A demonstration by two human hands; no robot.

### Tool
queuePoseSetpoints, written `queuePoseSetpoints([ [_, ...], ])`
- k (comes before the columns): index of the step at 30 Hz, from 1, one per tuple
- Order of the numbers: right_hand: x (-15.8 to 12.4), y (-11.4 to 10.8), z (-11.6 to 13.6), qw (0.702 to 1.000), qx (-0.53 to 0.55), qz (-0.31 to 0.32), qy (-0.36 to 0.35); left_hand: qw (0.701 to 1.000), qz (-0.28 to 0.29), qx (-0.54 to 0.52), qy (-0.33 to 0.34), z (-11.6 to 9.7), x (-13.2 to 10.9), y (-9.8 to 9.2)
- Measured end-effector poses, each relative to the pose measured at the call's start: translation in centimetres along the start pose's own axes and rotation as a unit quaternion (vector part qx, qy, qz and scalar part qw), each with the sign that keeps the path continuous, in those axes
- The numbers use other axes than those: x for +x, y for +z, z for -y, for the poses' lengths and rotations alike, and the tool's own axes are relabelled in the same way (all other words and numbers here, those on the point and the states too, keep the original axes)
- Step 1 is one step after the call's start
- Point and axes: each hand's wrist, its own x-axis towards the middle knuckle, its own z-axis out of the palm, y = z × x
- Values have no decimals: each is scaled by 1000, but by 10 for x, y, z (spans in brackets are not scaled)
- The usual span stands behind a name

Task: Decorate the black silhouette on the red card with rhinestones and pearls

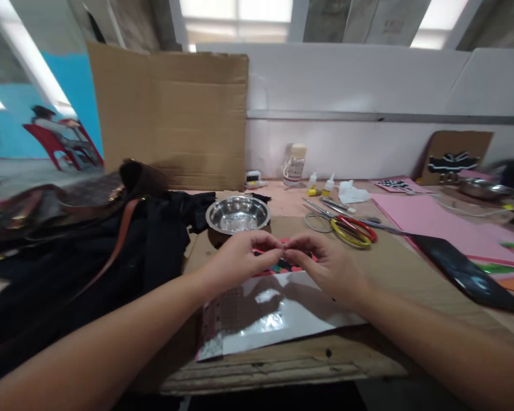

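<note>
My left hand [255,254] and my right hand [321,260] meet over the middle of the board, thumbs and fingertips pinched together. Whatever is between the fingertips is too small to make out. Just beneath them lies a red piece with dark shapes on it [278,270], partly covered by my hands. Nearer to me, a glossy clear-and-white plastic sheet [278,311] lies flat under my wrists. Behind my left hand stands a shiny metal bowl [238,214].
Scissors with red and yellow handles [353,231] lie right of the bowl. Small glue bottles [328,185] and a lidded bottle [294,165] stand at the back. A black phone-like slab [466,271] and pink sheets [449,228] are on the right. Dark cloth and a bag [98,182] fill the left.
</note>
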Motion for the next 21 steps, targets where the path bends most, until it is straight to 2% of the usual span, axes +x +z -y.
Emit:
queuePoseSetpoints([
  [4,1,3,-5,998,67,-4,6,999,13,-34,-35,3,1,0],
  [8,0,3,-6,997,80,-3,-9,997,2,-57,-45,2,1,3],
  [12,0,3,-4,996,88,-11,-31,998,-20,-47,-31,-1,-2,4],
  [21,-1,2,0,998,31,-31,-53,998,-51,44,11,-11,-7,3],
])
